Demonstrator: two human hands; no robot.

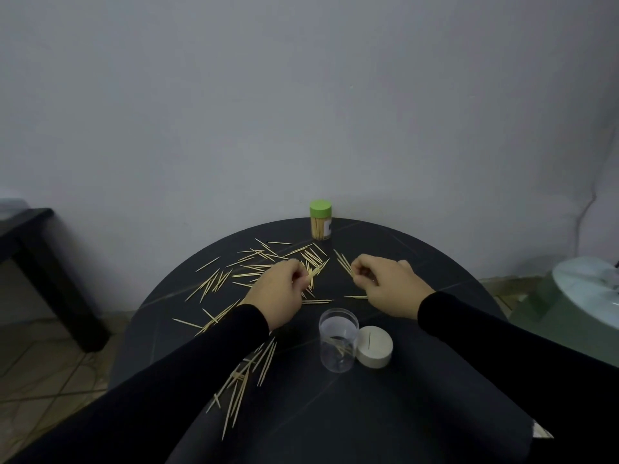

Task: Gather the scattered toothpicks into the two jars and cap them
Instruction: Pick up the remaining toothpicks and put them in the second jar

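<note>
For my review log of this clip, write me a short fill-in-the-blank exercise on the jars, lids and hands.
1. The far clear plastic jar packed with toothpicks wears a lid coloured ____.
2. The round white lid lies on the dark round table beside the near clear jar, which is ____ at the top.
3. Both hands, left hand and right hand, pinch thin wooden ____.

Missing words: green; open; toothpicks

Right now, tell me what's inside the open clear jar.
A few toothpicks lie at the bottom of the clear jar; nothing else shows through its wall. Its white lid sits beside it.
</note>
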